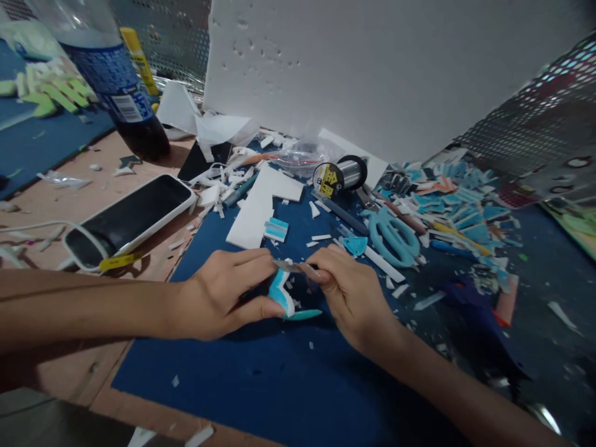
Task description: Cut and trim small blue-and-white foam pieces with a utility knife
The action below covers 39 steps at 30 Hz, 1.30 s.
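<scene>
2 hands work a blade against a blue-and-white foam piece above a blue mat.
Over the near part of the mat [242, 379], the left hand [228, 292] pinches the foam piece [282, 293] between thumb and fingers; the right hand [354, 298] is closed on a thin blade [295, 267], which reaches across the foam's far end. A pointed teal piece [302, 315] shows just under the foam's near end. Beyond the hands are 1 small blue-and-white block [276, 230], blue-handled scissors [393, 236] to the right and a phone [130, 217] to the left. Farther lie a labeled spool [339, 175] and, on the right, a heap of blue-and-white scraps [459, 198]; a bottle of dark liquid [116, 93] stands far left, and a white panel [395, 74] rises at the back.
</scene>
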Each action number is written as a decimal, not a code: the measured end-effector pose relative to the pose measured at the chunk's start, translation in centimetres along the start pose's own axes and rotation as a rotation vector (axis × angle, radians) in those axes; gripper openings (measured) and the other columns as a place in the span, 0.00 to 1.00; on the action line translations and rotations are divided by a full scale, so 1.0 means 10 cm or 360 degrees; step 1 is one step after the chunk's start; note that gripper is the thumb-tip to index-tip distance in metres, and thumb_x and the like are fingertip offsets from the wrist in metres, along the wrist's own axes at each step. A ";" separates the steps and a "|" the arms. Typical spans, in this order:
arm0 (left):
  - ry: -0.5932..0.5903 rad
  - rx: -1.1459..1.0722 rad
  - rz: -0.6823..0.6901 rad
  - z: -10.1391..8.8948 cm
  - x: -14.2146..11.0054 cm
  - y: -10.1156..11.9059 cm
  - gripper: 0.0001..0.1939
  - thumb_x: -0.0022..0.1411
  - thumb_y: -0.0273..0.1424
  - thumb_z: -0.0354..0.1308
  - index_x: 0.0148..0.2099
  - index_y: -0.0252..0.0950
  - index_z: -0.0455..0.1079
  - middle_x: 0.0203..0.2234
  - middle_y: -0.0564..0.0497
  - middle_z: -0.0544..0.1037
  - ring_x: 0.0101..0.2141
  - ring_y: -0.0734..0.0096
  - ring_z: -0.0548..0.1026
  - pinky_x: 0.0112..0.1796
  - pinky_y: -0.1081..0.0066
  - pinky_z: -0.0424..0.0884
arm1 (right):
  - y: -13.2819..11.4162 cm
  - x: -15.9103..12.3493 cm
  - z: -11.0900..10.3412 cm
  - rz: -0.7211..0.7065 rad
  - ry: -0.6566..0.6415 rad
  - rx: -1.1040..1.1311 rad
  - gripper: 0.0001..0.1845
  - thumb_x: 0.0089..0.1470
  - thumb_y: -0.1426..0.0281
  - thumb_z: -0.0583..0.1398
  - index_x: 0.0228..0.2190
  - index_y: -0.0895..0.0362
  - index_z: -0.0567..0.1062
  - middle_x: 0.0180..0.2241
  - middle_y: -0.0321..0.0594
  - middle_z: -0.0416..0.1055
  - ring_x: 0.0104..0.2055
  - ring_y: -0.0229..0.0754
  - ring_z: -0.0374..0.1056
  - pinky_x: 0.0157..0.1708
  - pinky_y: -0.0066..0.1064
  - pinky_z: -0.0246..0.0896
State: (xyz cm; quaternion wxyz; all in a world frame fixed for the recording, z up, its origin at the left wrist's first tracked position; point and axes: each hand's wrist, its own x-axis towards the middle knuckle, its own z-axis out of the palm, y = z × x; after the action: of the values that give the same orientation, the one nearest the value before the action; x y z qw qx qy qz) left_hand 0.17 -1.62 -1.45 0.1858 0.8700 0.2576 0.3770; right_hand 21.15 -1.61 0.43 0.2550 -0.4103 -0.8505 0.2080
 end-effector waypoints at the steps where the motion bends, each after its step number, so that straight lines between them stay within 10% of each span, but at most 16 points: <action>1: -0.0001 0.0023 0.0012 0.00 0.00 0.00 0.17 0.71 0.41 0.41 0.34 0.35 0.59 0.22 0.55 0.62 0.20 0.75 0.60 0.21 0.75 0.57 | 0.00 0.00 0.00 0.0004 -0.0005 0.0000 0.23 0.67 0.58 0.40 0.25 0.55 0.62 0.21 0.36 0.59 0.26 0.40 0.56 0.26 0.31 0.50; 17: -0.0193 0.0171 0.0033 0.02 0.02 0.03 0.22 0.71 0.41 0.42 0.30 0.33 0.65 0.19 0.52 0.67 0.18 0.74 0.64 0.20 0.73 0.58 | -0.14 0.06 -0.19 0.0534 -0.0210 0.0659 0.18 0.61 0.55 0.52 0.37 0.56 0.71 0.20 0.29 0.53 0.20 0.33 0.49 0.19 0.28 0.45; 24: -0.0219 0.0213 0.0052 0.07 0.02 0.01 0.18 0.68 0.40 0.48 0.33 0.33 0.68 0.19 0.52 0.71 0.20 0.73 0.71 0.21 0.75 0.61 | -0.16 0.09 -0.09 0.0361 -0.0269 0.0442 0.15 0.59 0.63 0.57 0.24 0.57 0.66 0.21 0.31 0.57 0.23 0.32 0.53 0.22 0.25 0.48; 39: -0.0286 0.0407 -0.0146 0.07 0.03 0.02 0.24 0.68 0.44 0.45 0.24 0.35 0.62 0.17 0.55 0.66 0.19 0.75 0.65 0.20 0.74 0.57 | -0.06 0.08 -0.14 0.0460 0.0131 0.0250 0.22 0.61 0.63 0.55 0.17 0.57 0.67 0.14 0.30 0.55 0.16 0.31 0.52 0.18 0.27 0.47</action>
State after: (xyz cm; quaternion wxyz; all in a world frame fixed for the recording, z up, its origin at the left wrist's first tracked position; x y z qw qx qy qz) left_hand 0.93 -1.70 -1.68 0.1129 0.9041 0.3253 0.2529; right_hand 21.26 -1.10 2.08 0.2882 -0.5153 -0.7527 0.2913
